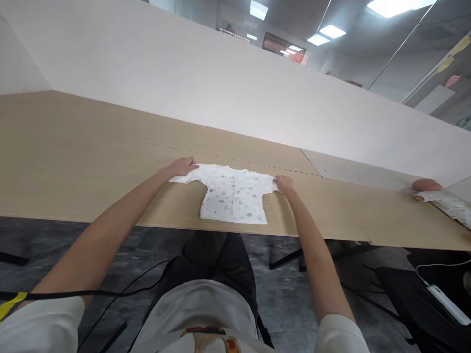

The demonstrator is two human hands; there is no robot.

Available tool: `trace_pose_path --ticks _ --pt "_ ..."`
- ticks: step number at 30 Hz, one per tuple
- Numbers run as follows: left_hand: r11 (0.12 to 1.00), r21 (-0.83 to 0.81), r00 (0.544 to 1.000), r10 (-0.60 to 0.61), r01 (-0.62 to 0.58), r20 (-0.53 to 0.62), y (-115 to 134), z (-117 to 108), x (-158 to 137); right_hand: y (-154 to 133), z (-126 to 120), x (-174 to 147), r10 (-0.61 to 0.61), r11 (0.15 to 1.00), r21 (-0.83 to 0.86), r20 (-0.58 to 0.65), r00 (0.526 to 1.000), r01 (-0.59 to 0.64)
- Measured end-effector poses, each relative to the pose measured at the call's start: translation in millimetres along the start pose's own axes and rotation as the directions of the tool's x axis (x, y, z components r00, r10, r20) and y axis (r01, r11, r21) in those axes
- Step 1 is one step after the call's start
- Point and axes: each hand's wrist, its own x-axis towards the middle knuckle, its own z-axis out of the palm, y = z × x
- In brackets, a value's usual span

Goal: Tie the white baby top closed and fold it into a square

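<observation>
A small white baby shirt (221,196) with a scattered print lies spread flat on the wooden table, its front opening facing up. The neckline points away from me and the hem towards me. My left hand (183,166) is closed on the sleeve at the left, its thumb and fingers along the upper edge. At the opposite sleeve end, my right hand (284,184) pinches the cuff between closed fingers. Both sleeves are stretched out sideways, and the cuff is partly hidden by the right hand.
The light wooden table (91,152) runs along a white partition (206,83). At the far right lie a rounded brownish thing (426,185) and patterned white cloth (451,206). A black chair (408,299) holding a white device (449,305) stands below right. A black cable (110,294) crosses at lower left.
</observation>
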Motion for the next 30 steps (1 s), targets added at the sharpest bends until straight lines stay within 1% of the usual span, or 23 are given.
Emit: trace_pose_path --ticks 2,3,4,5,6,7,8,9,10,11,13,14,16,18,20,22,24,26,28,29,30 --pt "1.0 0.007 0.987 0.026 -0.025 -0.159 6.8 -35.4 -0.8 7.7 -28.0 5.0 0.044 0.998 -0.041 -0.101 0.994 -0.049" --pt "1.0 -0.012 0.968 0.021 -0.025 -0.252 9.5 -54.5 -2.4 12.6 -44.1 7.0 0.066 0.995 -0.067 -0.188 0.98 -0.08" --pt "0.998 -0.065 0.939 -0.007 -0.016 -0.344 11.5 -72.8 -5.5 17.8 -60.1 7.8 0.073 0.991 -0.086 -0.3 0.951 -0.103" --pt "0.99 -0.138 0.919 -0.031 -0.026 -0.393 12.9 -88.5 -10.2 22.6 -74.7 6.9 0.065 0.99 -0.091 -0.41 0.91 -0.112" --pt "0.977 -0.212 0.905 -0.068 -0.025 -0.419 13.8 -100.4 -16.7 26.6 -86.4 3.9 0.045 0.991 -0.09 -0.507 0.861 -0.104" --pt "0.961 -0.276 0.903 -0.094 -0.028 -0.42 14.1 -107.4 -24.8 29.4 -94.2 -1.3 0.025 0.992 -0.085 -0.577 0.816 -0.09" --pt "0.943 -0.33 0.91 -0.102 -0.04 -0.402 13.7 -109.2 -34.6 30.6 -97.5 -8.8 0.004 0.994 -0.084 -0.62 0.785 -0.07" --pt "0.926 -0.373 0.922 -0.098 -0.053 -0.374 12.4 -106.0 -45.6 30.3 -96.0 -18.6 -0.02 0.995 -0.089 -0.634 0.773 -0.047" --pt "0.913 -0.403 0.939 -0.076 -0.07 -0.336 10.1 -98.4 -57.8 28.6 -90.1 -30.3 -0.049 0.994 -0.103 -0.619 0.783 -0.02" --pt "0.904 -0.419 0.955 -0.042 -0.088 -0.292 6.9 -87.6 -70.6 25.9 -80.5 -43.7 -0.087 0.992 -0.123 -0.577 0.812 0.019" --pt "0.907 -0.4 0.98 0.055 -0.129 -0.193 -1.7 -61.7 -96.9 18.7 -55.0 -72.9 -0.186 0.978 -0.164 -0.434 0.881 0.125" --pt "0.912 -0.379 0.982 0.101 -0.155 -0.159 -6.4 -49.1 -109.4 15.3 -41.2 -87.5 -0.236 0.967 -0.174 -0.352 0.906 0.184" --pt "0.92 -0.337 0.978 0.164 -0.2 -0.132 -15.2 -28.4 -131.6 10.3 -15.8 -114.0 -0.279 0.955 -0.168 -0.239 0.93 0.243" --pt "0.932 -0.296 0.974 0.174 -0.211 -0.144 -21.6 -15.2 -148.7 8.4 3.9 -134.5 -0.262 0.963 -0.117 -0.213 0.941 0.242" --pt "0.948 -0.277 0.976 0.107 -0.158 -0.189 -25.8 -7.6 -160.3 8.9 17.9 -147.9 -0.178 0.983 -0.009 -0.259 0.949 0.181" --pt "0.948 -0.313 0.971 -0.021 -0.056 -0.239 -28.6 -2.2 -167.2 10.2 27.5 -155.2 -0.029 0.986 0.146 -0.318 0.948 0.079" --pt "0.915 -0.403 0.953 -0.146 0.027 -0.267 -31.1 3.0 -170.6 11.1 34.1 -158.6 0.142 0.952 0.306 -0.351 0.926 -0.03" --pt "0.863 -0.501 0.931 -0.234 0.066 -0.281 -33.9 8.6 -172.1 10.8 38.5 -160.8 0.319 0.89 0.43 -0.358 0.878 -0.148" --pt "0.829 -0.552 0.911 -0.294 0.093 -0.288 -37.8 14.3 -172.0 8.8 41.5 -163.2 0.49 0.816 0.504 -0.347 0.799 -0.282" --pt "0.837 -0.532 0.924 -0.294 0.125 -0.244 -40.4 17.0 -171.3 7.3 42.6 -164.5 0.549 0.787 0.517 -0.339 0.764 -0.336" --pt "0.85 -0.502 0.939 -0.289 0.161 -0.188 -43.3 19.6 -170.1 5.7 43.6 -165.8 0.578 0.774 0.513 -0.33 0.747 -0.372"
